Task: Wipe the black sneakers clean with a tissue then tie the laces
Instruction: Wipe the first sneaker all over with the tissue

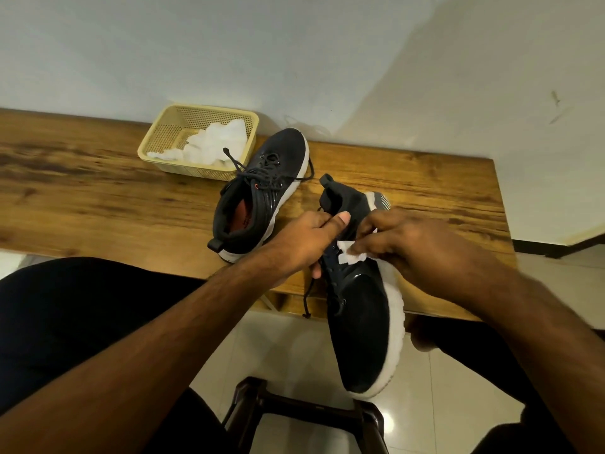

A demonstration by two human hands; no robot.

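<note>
The left hand gripped one black sneaker at its collar, thumb curled over the opening, and held it off the table with its toe pointing back toward the person. The right hand pinched a small white tissue and pressed it against the upper just beside the eyelets, right next to the left hand's thumb. That sneaker's laces hung loose below the left hand, untied. The second sneaker sat on the table just beyond the left hand, its laces also lying undone across the tongue. Farther beyond it, a cream basket held more crumpled white tissues. Judging from this, the work stood in the wiping stage on the held shoe; whether the resting shoe had been wiped could not be told from its look. Both pairs of laces remained to be tied, so a good share of the task was left.
</note>
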